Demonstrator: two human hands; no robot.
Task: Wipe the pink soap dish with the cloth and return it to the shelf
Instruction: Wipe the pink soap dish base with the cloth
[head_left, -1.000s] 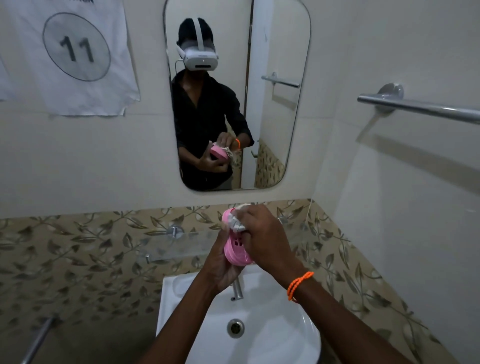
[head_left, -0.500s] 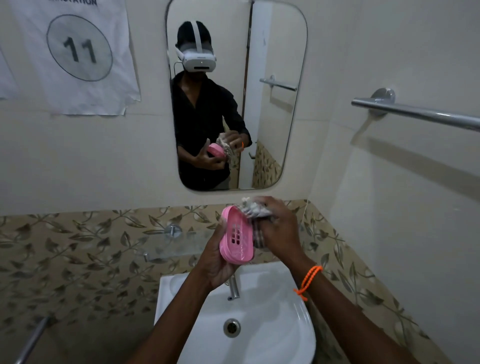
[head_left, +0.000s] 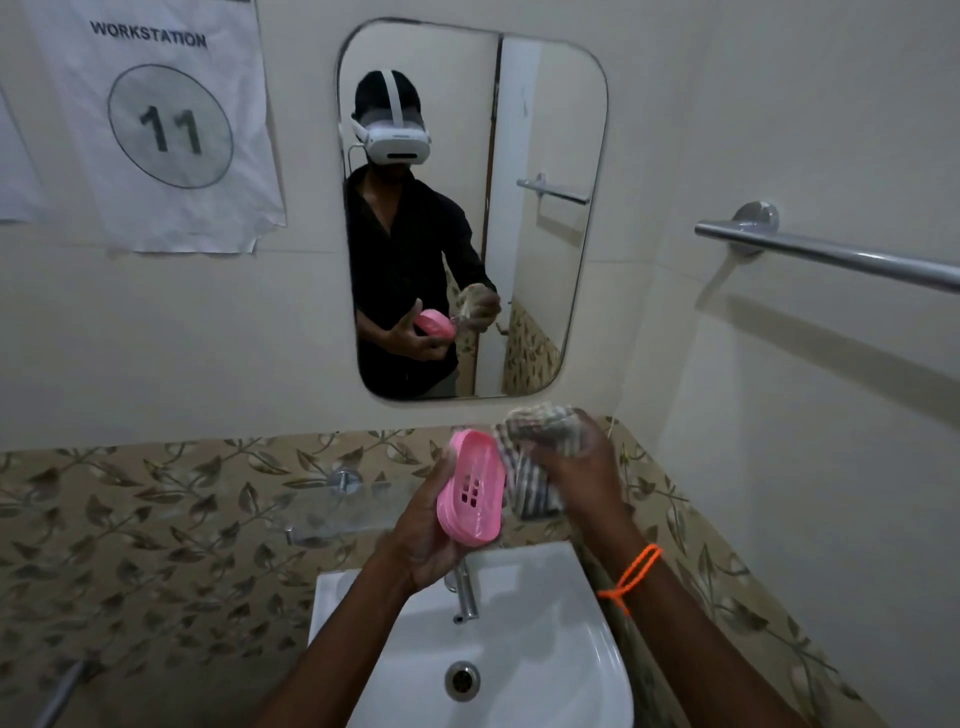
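Left grip (head_left: 421, 540): I am grasping the pink soap dish (head_left: 471, 488), tilted upright.
Right grip (head_left: 574, 462): grasping the bunched cloth (head_left: 530, 467) just beside the dish.
Position: above the sink (head_left: 582, 649).

Cream tiled walls (head_left: 779, 104), leaf-patterned tile band (head_left: 130, 519), rounded mirror (head_left: 545, 130), white sink (head_left: 545, 675), chrome towel rail (head_left: 831, 254), paper sign reading "WORKSTATION 11" (head_left: 166, 124)

This is a small bathroom set up as a numbered work spot. A white washbasin (head_left: 587, 670) with a chrome tap (head_left: 464, 592) and a drain stands under a wall mirror (head_left: 545, 130), with a glass shelf (head_left: 337, 512) against leaf-patterned tiles (head_left: 156, 509). A chrome towel rail (head_left: 831, 254) runs along the right wall, and a paper sign (head_left: 156, 124) reading "WORKSTATION 11" hangs left of the mirror.
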